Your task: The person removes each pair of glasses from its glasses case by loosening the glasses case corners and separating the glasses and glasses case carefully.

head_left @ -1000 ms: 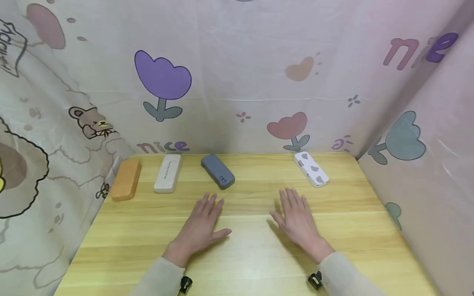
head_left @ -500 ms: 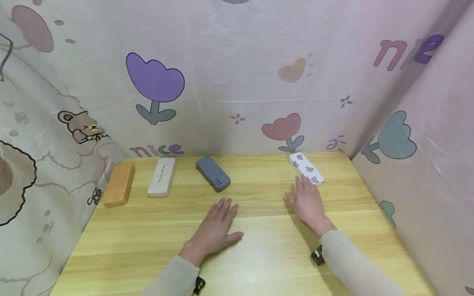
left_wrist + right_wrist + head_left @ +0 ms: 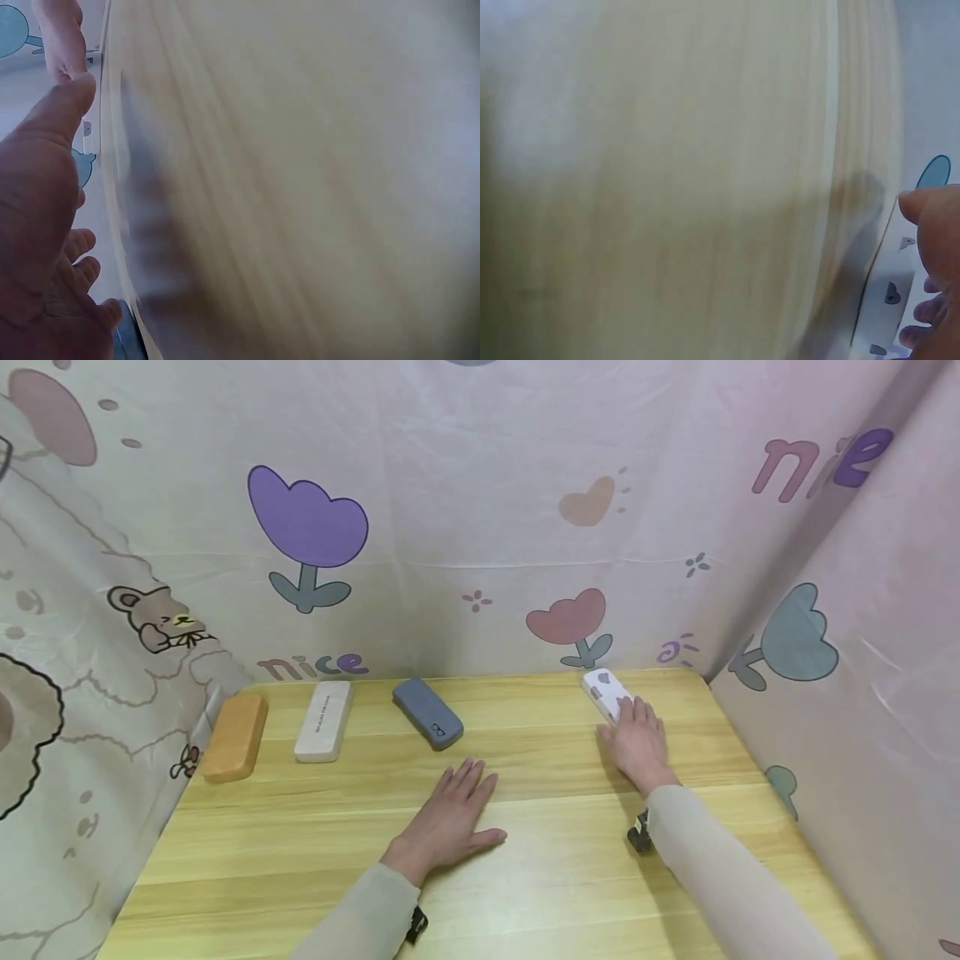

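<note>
My right hand [image 3: 637,742] reaches over the near end of a white glasses case [image 3: 604,687] printed with purple-grey shapes. Its fingers lie over the near right part, and the thumb is by the left edge. In the right wrist view, the thumb [image 3: 934,225] and fingertips sit close to the patterned case [image 3: 885,300]; whether they press on it is unclear. The left hand [image 3: 448,817] is spread low over the table with nothing in it. Ahead of it lies a blue-grey glasses case [image 3: 427,713] with a small glasses mark.
A long white case [image 3: 324,722] with small printed lettering and an orange-tan case [image 3: 236,737] lie at the back left. The wooden table [image 3: 315,860] is bordered by a patterned curtain [image 3: 450,485] at the back and both sides.
My right hand has moved forward and right, from bare table to over the near end of the patterned case. The left hand has shifted slightly right in view. The cases keep their arrangement.
</note>
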A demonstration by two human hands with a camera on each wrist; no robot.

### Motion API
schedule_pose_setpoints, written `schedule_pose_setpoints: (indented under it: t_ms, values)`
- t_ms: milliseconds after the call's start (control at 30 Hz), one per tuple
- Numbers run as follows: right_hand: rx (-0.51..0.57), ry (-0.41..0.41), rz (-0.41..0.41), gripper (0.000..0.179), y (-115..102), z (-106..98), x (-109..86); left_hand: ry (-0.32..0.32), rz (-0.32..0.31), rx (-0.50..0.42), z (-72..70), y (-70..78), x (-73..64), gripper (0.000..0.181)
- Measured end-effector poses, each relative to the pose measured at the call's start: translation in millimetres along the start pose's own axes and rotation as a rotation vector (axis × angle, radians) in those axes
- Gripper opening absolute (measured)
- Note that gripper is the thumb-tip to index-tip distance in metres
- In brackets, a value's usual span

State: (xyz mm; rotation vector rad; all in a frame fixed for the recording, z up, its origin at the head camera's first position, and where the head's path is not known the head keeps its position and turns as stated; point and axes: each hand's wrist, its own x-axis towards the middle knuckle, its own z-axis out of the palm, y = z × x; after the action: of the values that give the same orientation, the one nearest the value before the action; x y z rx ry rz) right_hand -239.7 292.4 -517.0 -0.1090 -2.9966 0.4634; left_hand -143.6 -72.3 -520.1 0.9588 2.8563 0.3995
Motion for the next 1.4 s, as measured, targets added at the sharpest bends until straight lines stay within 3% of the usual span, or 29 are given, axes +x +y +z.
schedule_pose_setpoints:
  t_ms: [233,567,867,1400]
  values:
    - [-0.019,-0.043,0.000,0.069,-4,4,-0.9,-0.014,-0.007,0.019,0.6,1.4,15.0,0.089]
    - [-0.099,-0.027,-0.085,0.055,-4,7,-10.4,-0.020,-0.021,-0.018,-4.6,3.2,26.8,0.090]
    - [-0.092,-0.043,-0.163,0.057,-16,8,-33.7,-0.036,-0.033,-0.036,-5.6,6.9,29.7,0.092]
    - [-0.123,-0.069,-0.371,0.063,-58,13,-80.8,-0.014,-0.060,-0.046,-10.3,4.2,38.6,0.094]
